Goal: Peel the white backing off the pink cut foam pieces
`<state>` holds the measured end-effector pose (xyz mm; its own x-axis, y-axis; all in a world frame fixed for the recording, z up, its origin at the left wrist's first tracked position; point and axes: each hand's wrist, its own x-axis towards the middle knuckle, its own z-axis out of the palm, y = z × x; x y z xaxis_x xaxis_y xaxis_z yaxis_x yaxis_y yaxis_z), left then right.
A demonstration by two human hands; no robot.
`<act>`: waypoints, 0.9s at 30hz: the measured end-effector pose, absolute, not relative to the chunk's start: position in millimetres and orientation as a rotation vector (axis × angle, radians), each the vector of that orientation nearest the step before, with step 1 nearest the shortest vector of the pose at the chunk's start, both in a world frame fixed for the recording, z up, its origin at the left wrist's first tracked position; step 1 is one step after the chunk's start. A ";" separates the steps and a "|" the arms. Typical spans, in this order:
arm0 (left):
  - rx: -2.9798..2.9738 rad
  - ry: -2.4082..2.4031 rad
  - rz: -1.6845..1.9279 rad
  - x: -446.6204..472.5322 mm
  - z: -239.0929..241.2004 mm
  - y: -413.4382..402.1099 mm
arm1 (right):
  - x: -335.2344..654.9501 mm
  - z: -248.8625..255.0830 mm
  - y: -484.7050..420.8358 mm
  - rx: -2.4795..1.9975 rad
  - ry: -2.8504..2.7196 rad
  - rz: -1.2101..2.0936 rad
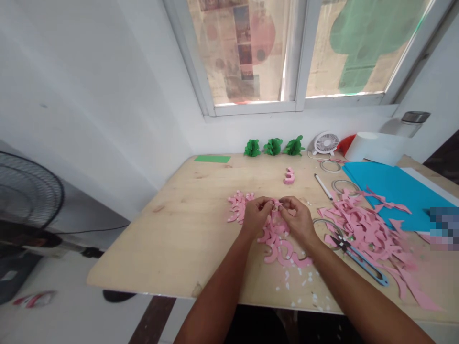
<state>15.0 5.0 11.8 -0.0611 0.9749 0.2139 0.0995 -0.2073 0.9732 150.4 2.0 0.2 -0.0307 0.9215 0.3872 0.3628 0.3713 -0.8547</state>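
Observation:
My left hand (258, 213) and my right hand (296, 215) meet over the middle of the table. Between their pinched fingertips is a small pink paper piece (276, 204), partly covered by the fingers. Under and in front of the hands lie several curved pink paper pieces (285, 252). Left of my left hand sits a pile of pink paper pieces (236, 206) with notched edges. A thicker curved pink paper piece (289, 176) stands apart, farther back. Small white scraps (299, 286) are strewn near the table's front edge.
Pink offcuts (373, 231) heap on the right, beside blue-handled snips (367, 265), a white pen (323, 186) and tape rings (330, 166). Blue sheets (394, 191) lie beyond. At the back stand green paper ornaments (273, 146), a small white fan (325, 143) and a green strip (212, 158).

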 end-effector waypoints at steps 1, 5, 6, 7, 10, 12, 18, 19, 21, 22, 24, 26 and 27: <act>1.383 1.215 1.374 15.3 13.1 4.3 | 150.4 -0.2 1.9 -1.182 -1.599 0.669; 1.328 1.161 1.348 16.0 14.7 2.5 | 150.6 1.5 -0.1 -1.214 -1.627 0.653; 1.336 1.154 1.335 16.1 13.8 2.4 | 150.7 2.1 -0.7 -1.218 -1.642 0.652; 1.351 1.151 1.320 16.1 12.5 2.6 | 150.7 2.7 -1.2 -1.219 -1.660 0.644; 1.404 1.141 1.271 16.0 7.4 3.1 | 150.9 3.8 -1.8 -1.219 -1.710 0.570; 1.426 1.123 1.253 15.9 4.7 3.2 | 150.8 4.2 -1.8 -1.220 -1.735 0.515; 1.329 1.005 1.265 15.2 7.5 3.5 | 151.3 4.6 -1.1 -1.217 -1.682 0.608; 1.288 0.982 1.270 14.9 8.6 3.8 | 151.6 4.0 -0.5 -1.217 -1.658 0.643; 1.196 0.950 1.272 14.2 10.1 4.4 | 152.3 2.1 1.1 -1.214 -1.619 0.704; 1.157 0.944 1.269 13.8 10.3 4.7 | 152.6 1.0 1.9 -1.212 -1.605 0.724; 1.111 0.948 1.265 13.0 10.1 5.1 | 152.8 -1.0 3.5 -1.203 -1.591 0.755; 1.087 0.961 1.261 12.3 9.2 5.5 | 152.7 -2.2 4.6 -1.183 -1.576 0.787; 1.075 0.966 1.255 11.9 8.7 5.5 | 152.5 -2.5 4.9 -1.169 -1.565 0.813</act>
